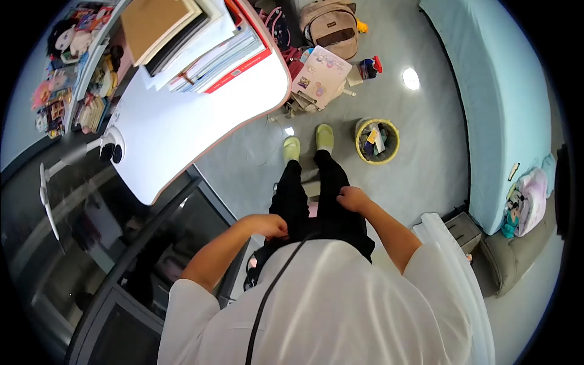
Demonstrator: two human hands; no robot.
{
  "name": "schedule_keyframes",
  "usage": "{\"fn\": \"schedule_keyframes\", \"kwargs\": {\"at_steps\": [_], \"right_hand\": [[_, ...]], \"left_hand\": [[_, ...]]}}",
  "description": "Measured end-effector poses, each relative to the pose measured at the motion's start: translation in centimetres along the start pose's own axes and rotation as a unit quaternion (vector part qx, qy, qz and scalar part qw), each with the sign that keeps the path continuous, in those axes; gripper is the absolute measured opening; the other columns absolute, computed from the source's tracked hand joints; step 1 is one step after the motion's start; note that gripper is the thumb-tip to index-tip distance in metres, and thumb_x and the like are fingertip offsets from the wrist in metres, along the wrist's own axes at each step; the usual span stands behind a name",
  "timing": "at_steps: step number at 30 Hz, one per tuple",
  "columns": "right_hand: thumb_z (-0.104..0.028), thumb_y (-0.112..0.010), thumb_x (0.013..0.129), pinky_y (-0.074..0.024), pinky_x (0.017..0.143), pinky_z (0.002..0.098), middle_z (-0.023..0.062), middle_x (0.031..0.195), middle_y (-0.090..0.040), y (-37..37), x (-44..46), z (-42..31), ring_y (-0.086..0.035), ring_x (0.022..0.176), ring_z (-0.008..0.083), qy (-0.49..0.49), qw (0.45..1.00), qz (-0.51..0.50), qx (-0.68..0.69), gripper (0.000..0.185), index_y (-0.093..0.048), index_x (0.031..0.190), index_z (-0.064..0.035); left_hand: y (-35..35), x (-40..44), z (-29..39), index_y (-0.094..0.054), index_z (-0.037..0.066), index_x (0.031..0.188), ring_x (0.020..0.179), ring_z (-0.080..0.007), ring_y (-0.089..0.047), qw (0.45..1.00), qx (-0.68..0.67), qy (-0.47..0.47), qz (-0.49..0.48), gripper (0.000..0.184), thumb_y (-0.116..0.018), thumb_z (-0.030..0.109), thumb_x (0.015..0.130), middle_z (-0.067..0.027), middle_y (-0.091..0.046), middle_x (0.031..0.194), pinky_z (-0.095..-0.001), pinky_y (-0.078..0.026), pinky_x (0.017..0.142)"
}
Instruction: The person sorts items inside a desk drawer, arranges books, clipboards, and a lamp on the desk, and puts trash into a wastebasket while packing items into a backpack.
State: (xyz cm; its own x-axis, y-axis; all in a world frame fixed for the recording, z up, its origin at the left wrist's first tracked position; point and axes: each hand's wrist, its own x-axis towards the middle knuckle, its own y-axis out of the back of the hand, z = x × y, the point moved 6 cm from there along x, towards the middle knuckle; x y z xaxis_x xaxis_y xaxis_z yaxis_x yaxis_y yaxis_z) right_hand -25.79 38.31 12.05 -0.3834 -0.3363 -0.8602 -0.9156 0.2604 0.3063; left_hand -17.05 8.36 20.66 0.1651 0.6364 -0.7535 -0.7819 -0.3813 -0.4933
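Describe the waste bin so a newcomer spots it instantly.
From the white desk, cross the grey floor rightward past the green shoes. The bin stands beside them, open-topped and holding litter. Its round yellow rim sets it apart from the beige backpack.

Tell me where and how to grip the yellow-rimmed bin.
Take the yellow-rimmed bin by the near edge of its rim, coming from above with the right hand, the closer one. It stands upright, its round mouth open upward, so the rim is probably easiest to pinch; a shallow grip should avoid the litter inside.
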Motion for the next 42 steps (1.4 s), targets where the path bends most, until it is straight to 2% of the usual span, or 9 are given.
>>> {"fn": "schedule_keyframes", "kwargs": {"at_steps": [5,8,13,14,16,21,27,35,42], "right_hand": [[-0.036,-0.077,0.087,-0.0521,0.097,0.0509,0.0227,0.108,-0.071,2.7,3.6,0.3,-0.066,0.108,0.0426,-0.028,0.99,0.135,0.04,0.04,-0.069,0.111,-0.0048],[-0.038,-0.083,0.083,-0.0485,0.104,0.0494,0.0224,0.12,-0.066,3.0,5.7,0.3,-0.06,0.118,0.0426,0.015,0.964,0.264,0.008,0.058,-0.064,0.127,-0.0046],[-0.042,-0.082,0.082,-0.0481,0.106,0.0513,0.022,0.126,-0.062,3.6,11.9,0.0,-0.059,0.12,0.0428,0.054,0.92,0.373,-0.107,0.068,-0.062,0.134,-0.0023],[-0.044,-0.081,0.083,-0.0489,0.105,0.051,0.0223,0.127,-0.063,3.5,13.8,0.8,-0.059,0.121,0.0428,0.014,0.941,0.325,-0.097,0.067,-0.064,0.132,-0.0022],[-0.048,-0.077,0.086,-0.0505,0.104,0.0504,0.0231,0.129,-0.064,4.4,16.4,1.8,-0.06,0.122,0.0429,-0.063,0.972,0.214,-0.075,0.064,-0.067,0.129,-0.002],[-0.047,-0.068,0.09,-0.0556,0.096,0.0511,0.0231,0.116,-0.072,4.2,18.4,2.7,-0.07,0.107,0.0415,-0.041,0.964,0.253,-0.066,0.05,-0.077,0.11,-0.002],[-0.049,-0.061,0.092,-0.0548,0.098,0.0509,0.0244,0.119,-0.073,2.0,16.7,0.6,-0.07,0.11,0.0427,-0.038,0.967,0.235,-0.087,0.055,-0.076,0.112,0.0007],[-0.055,-0.06,0.094,-0.0542,0.1,0.0507,0.0254,0.124,-0.072,-0.9,15.7,0.8,-0.068,0.117,0.0432,0.016,0.929,0.351,-0.113,0.062,-0.075,0.116,0.0008],[-0.051,-0.063,0.093,-0.0542,0.097,0.0497,0.0248,0.114,-0.075,-0.9,13.3,1.8,-0.071,0.11,0.0412,0.015,0.9,0.426,-0.091,0.053,-0.077,0.109,-0.0021]], "left_hand": [[5.5,7.5,-3.0,-0.075,0.004,0.083,0.057,-0.0176,-0.067,0.994,-0.002,0.094,0.049,0.031,-0.068,0.032,0.095,-0.0077,-0.073,0.071,-0.0371,-0.055,0.056],[11.7,10.1,-4.6,-0.074,0.005,0.109,0.09,-0.0285,-0.073,0.932,0.145,0.03,0.331,0.036,-0.077,0.036,0.091,-0.0139,-0.074,0.096,-0.0432,-0.058,0.079],[17.9,10.0,-2.0,-0.062,0.008,0.137,0.128,-0.0376,-0.056,0.813,0.267,0.096,0.509,0.066,-0.083,0.042,0.084,-0.0186,-0.061,0.131,-0.0487,-0.048,0.105],[18.8,10.6,-2.0,-0.06,0.008,0.141,0.132,-0.0385,-0.052,0.789,0.298,0.095,0.529,0.071,-0.083,0.043,0.084,-0.019,-0.058,0.136,-0.0488,-0.046,0.109],[21.1,13.4,-4.4,-0.062,0.007,0.14,0.134,-0.0407,-0.049,0.791,0.263,0.089,0.545,0.071,-0.08,0.047,0.084,-0.0193,-0.057,0.141,-0.0505,-0.045,0.11],[21.6,15.2,-5.7,-0.065,0.007,0.136,0.136,-0.0401,-0.049,0.743,0.253,0.058,0.618,0.063,-0.075,0.047,0.089,-0.0172,-0.058,0.142,-0.05,-0.044,0.112],[18.3,14.6,-7.2,-0.067,0.006,0.132,0.133,-0.0387,-0.052,0.665,0.283,0.016,0.691,0.054,-0.071,0.042,0.093,-0.0164,-0.061,0.14,-0.048,-0.044,0.112],[13.1,12.1,-11.5,-0.066,0.006,0.134,0.134,-0.0385,-0.053,0.549,0.279,-0.063,0.785,0.057,-0.074,0.042,0.091,-0.0184,-0.061,0.14,-0.048,-0.044,0.113],[11.1,8.7,-15.3,-0.064,0.008,0.139,0.143,-0.0423,-0.044,0.508,0.262,-0.095,0.815,0.061,-0.075,0.042,0.09,-0.0216,-0.055,0.146,-0.0526,-0.039,0.116]]}}
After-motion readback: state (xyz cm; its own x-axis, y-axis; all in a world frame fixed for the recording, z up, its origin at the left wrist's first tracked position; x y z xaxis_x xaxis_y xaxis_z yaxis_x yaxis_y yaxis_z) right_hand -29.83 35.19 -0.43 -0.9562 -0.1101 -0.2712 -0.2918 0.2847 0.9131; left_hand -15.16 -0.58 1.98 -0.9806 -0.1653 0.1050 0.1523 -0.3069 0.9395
